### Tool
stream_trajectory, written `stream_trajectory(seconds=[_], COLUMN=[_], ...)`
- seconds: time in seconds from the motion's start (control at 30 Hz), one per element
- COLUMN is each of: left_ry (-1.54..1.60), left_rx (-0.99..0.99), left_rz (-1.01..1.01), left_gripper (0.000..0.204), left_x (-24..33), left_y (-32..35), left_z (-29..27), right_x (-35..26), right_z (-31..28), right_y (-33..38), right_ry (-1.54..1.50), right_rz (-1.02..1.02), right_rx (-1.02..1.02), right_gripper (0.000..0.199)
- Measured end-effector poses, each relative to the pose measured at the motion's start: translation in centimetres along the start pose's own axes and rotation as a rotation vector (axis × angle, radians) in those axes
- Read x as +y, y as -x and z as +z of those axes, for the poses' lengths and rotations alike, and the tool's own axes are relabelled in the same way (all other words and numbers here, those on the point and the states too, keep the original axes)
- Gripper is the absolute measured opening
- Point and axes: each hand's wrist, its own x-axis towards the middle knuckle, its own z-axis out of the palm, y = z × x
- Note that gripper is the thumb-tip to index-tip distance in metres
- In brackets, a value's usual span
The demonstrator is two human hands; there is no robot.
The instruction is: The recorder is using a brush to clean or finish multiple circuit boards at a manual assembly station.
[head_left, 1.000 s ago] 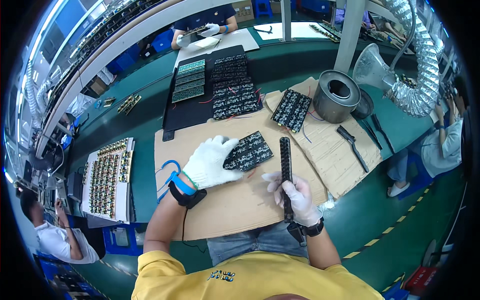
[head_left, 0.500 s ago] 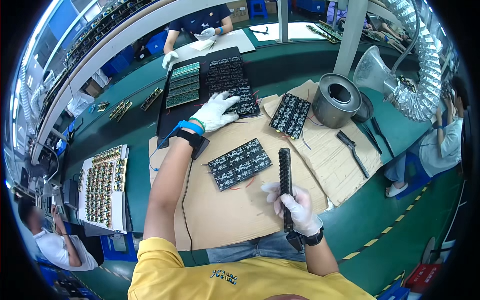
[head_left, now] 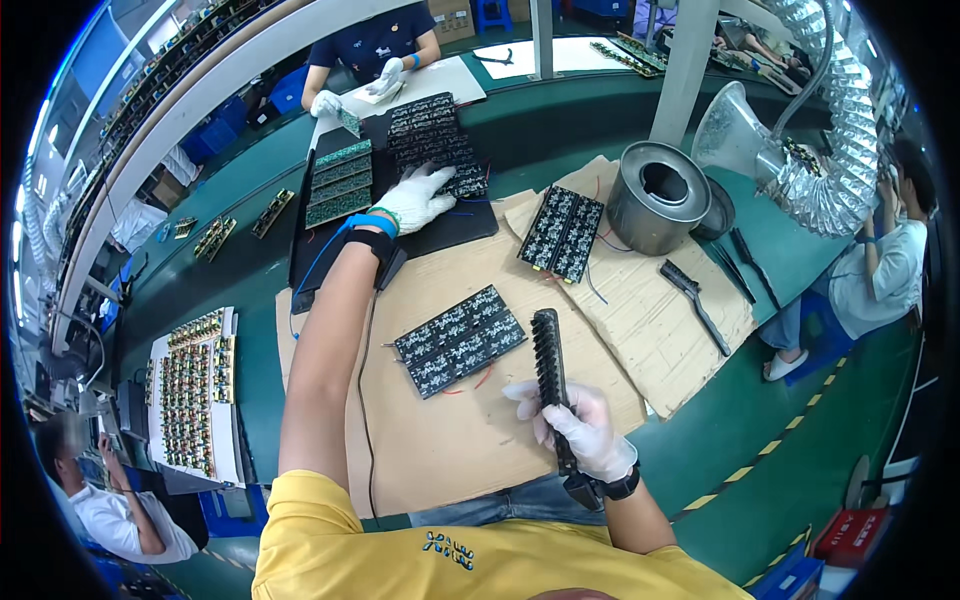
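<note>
My left hand [head_left: 418,198], in a white knit glove with a blue wrist strap, reaches over the black tray [head_left: 440,235]. Its fingers are stretched out and touch the near edge of the dark circuit boards [head_left: 432,130] there; the fingertips are partly hidden. In a thin pale glove, my right hand [head_left: 585,425] is closed around a black brush [head_left: 550,365], held upright with bristles to the left. One dark circuit board panel [head_left: 460,340] lies on the cardboard [head_left: 440,450] between my hands. Another panel [head_left: 562,232] with red and blue wires rests farther right.
A metal can [head_left: 658,215] stands at the back right, with a second brush [head_left: 695,305] near it. A silver duct [head_left: 850,150] hangs beyond. Green boards [head_left: 340,183] lie on the tray's left. Across the bench sits a co-worker [head_left: 370,45]. Populated boards [head_left: 190,390] fill a left-hand board.
My left hand has moved slightly away from me, and the nearest board on the tray sits farther back. The right hand's brush has tilted left. The co-worker has lifted a green board.
</note>
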Motion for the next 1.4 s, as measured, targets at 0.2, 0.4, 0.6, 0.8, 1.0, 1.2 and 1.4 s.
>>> stream_trajectory(seconds=[0.2,0.4,0.6,0.8,1.0,1.2,1.4], left_ry=[-0.073,0.064,0.063,-0.015,0.132,0.142,0.385], left_rx=[0.043,0.041,-0.107,0.077,0.046,-0.075,0.15], left_rz=[-0.008,0.051,-0.118,-0.063,-0.099,-0.168,-0.122], left_gripper=[0.066,0.063,0.084,0.102,0.103,0.097,0.096], left_x=[-0.4,4.1,11.1,11.6,13.8,14.4,12.2], left_y=[-2.1,7.0,21.8,25.4,25.6,25.9,25.6], left_z=[0.2,-4.9,-5.8,-0.5,-1.4,-2.6,-0.9], right_x=[-0.5,-5.6,-10.8,-10.0,-9.9,-9.5,-12.1], right_z=[0.4,-0.2,-6.7,-12.6,-15.2,-17.6,-14.8], right_y=[0.1,1.4,0.9,-1.7,1.1,2.4,2.9], right_ry=[0.011,0.424,0.968,1.448,1.772,1.97,1.645], right_rz=[0.053,0.084,0.021,-0.332,-0.278,-0.424,-0.365], right_rx=[0.022,0.159,0.444,0.384,0.708,0.63,0.84], right_gripper=[0.042,0.032,0.028,0.025,0.018,0.016,0.018])
